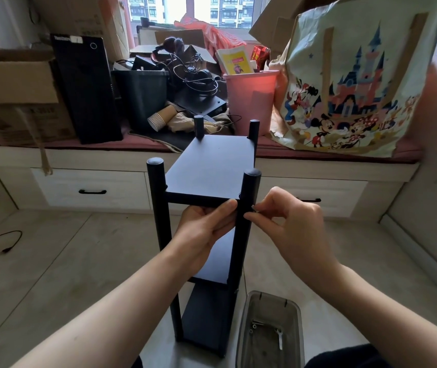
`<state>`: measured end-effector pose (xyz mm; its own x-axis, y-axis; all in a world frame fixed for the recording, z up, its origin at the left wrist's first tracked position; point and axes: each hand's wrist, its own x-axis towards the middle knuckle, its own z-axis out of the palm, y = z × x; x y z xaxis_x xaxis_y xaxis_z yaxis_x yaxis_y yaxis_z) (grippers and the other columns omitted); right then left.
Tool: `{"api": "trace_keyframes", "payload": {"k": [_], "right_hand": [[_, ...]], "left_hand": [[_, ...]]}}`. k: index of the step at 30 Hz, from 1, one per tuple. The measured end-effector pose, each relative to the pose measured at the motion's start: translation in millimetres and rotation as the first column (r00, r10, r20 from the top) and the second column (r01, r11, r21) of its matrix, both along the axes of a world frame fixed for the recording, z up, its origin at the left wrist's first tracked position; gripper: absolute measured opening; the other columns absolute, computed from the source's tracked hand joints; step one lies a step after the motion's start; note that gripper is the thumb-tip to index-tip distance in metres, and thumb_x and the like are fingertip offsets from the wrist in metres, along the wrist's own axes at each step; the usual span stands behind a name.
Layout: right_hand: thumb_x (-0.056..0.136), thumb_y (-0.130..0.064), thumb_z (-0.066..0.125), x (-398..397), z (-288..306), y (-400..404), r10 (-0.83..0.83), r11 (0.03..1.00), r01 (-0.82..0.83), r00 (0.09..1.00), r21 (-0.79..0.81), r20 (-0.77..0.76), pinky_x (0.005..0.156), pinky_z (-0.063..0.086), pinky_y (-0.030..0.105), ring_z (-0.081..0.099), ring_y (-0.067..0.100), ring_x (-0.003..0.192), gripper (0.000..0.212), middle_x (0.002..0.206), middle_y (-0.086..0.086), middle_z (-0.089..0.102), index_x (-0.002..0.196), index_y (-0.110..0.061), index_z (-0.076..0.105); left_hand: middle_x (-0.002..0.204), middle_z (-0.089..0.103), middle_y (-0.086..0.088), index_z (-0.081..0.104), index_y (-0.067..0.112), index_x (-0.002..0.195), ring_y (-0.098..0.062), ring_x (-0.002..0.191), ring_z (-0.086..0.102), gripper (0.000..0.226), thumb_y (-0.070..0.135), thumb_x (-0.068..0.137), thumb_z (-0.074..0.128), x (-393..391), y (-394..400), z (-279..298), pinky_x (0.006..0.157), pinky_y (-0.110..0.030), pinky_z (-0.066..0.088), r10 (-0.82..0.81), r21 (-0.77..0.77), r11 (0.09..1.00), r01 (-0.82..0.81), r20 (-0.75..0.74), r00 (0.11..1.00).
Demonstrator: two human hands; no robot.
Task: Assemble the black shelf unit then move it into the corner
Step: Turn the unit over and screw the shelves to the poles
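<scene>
On the floor before the window seat [212, 160], upright: one black shelf unit [212, 168], four round posts and three flat shelves stacked top, middle, bottom.

Left hand [206, 235] — reaches in under the top shelf, between the two near posts. Fingers curled, tips laid against the inner side of the near right post [249, 192], just below the shelf's front edge; thumb hidden behind the hand, so whether it wraps fully round the post cannot be told.

Right hand [289, 224] — at the outer side of the same post, level with the left fingertips. Thumb and forefinger pinched together on a small dark fastener [253, 208] right at the post's surface; too small to tell whether it is a screw or a cap. Remaining fingers loosely bent behind.

Both hands thus meet on the one post, one either side, touching it just under the top shelf.

Near the person's right knee, beside the unit's foot: clear plastic tub [270, 330] holding a few screws and a small key tool.

On the window seat behind: pink bin [249, 99], black bin [143, 94], cartoon-print tote bag [344, 83], cardboard boxes [12, 83], stack of paper cups [161, 118], tangled cables.

On the floor far left: loose black cable [2, 243].
</scene>
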<state>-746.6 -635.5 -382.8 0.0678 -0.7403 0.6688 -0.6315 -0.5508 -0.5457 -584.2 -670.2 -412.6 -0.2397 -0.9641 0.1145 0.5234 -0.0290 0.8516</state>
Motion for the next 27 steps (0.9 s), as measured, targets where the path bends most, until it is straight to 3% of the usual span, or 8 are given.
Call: {"api": "trace_keyframes", "payload": {"k": [5, 8, 11, 16, 24, 27], "right_hand": [[0.077, -0.015, 0.083, 1, 2, 1, -0.011, 0.999, 0.009, 0.999, 0.041, 0.033, 0.065, 0.048, 0.009, 0.065, 0.005, 0.069, 0.020, 0.069, -0.007, 0.068, 0.076, -0.013, 0.063], [0.076, -0.016, 0.083, 2, 4, -1, 0.032, 0.992, -0.048, 0.989, 0.115, 0.141, 0.061, 0.044, 0.007, 0.064, 0.001, 0.066, 0.022, 0.065, -0.009, 0.066, 0.074, -0.015, 0.061], [0.077, -0.023, 0.083, 4, 4, -1, 0.015, 0.991, -0.028, 0.994, 0.128, 0.107, 0.058, 0.043, 0.006, 0.064, 0.000, 0.065, 0.025, 0.066, -0.009, 0.066, 0.077, -0.018, 0.059], [0.076, -0.033, 0.082, 3, 6, 0, -0.016, 0.983, -0.004, 0.994, 0.182, 0.104, 0.055, 0.046, 0.014, 0.063, 0.008, 0.058, 0.029, 0.061, -0.004, 0.063, 0.077, -0.020, 0.056], [0.086, -0.011, 0.074, -7, 8, 6, 0.089, 0.931, -0.173, 0.962, 0.321, 0.258, 0.071, 0.059, 0.036, 0.072, 0.013, 0.074, 0.011, 0.075, -0.005, 0.075, 0.084, -0.018, 0.066], [0.087, -0.010, 0.072, -7, 7, 4, 0.101, 0.921, -0.202, 0.949, 0.334, 0.298, 0.070, 0.058, 0.030, 0.073, 0.012, 0.074, 0.007, 0.075, -0.003, 0.075, 0.085, -0.014, 0.067]], "left_hand": [[0.118, 0.072, -0.018, 0.067, 0.001, 0.118, -0.029, 0.112, 0.070, 0.038, 0.017, 0.084, 0.066, 1, 0, 0, 0.097, -0.034, 0.056, -0.006, -0.001, 1.000, 0.006, 0.009, 1.000], [0.118, 0.072, -0.018, 0.068, 0.000, 0.118, -0.029, 0.112, 0.070, 0.038, 0.018, 0.084, 0.066, 0, 1, 1, 0.092, -0.030, 0.057, -0.010, -0.005, 1.000, 0.010, 0.013, 1.000], [0.117, 0.072, -0.018, 0.068, 0.000, 0.118, -0.030, 0.111, 0.070, 0.038, 0.019, 0.085, 0.066, 1, 2, 1, 0.091, -0.030, 0.057, -0.013, -0.009, 1.000, 0.013, 0.018, 1.000], [0.117, 0.072, -0.019, 0.067, 0.000, 0.120, -0.030, 0.112, 0.070, 0.041, 0.020, 0.084, 0.068, 2, 2, 1, 0.091, -0.029, 0.057, -0.011, -0.006, 1.000, 0.011, 0.018, 1.000], [0.112, 0.073, -0.020, 0.074, 0.003, 0.106, -0.031, 0.107, 0.072, 0.028, 0.019, 0.084, 0.068, 2, 1, 0, 0.087, -0.028, 0.058, -0.021, -0.015, 1.000, 0.021, 0.003, 1.000], [0.113, 0.073, -0.020, 0.073, 0.002, 0.109, -0.031, 0.107, 0.072, 0.030, 0.019, 0.085, 0.067, 3, 1, 0, 0.086, -0.028, 0.058, -0.022, -0.019, 1.000, 0.022, 0.003, 1.000]]}}
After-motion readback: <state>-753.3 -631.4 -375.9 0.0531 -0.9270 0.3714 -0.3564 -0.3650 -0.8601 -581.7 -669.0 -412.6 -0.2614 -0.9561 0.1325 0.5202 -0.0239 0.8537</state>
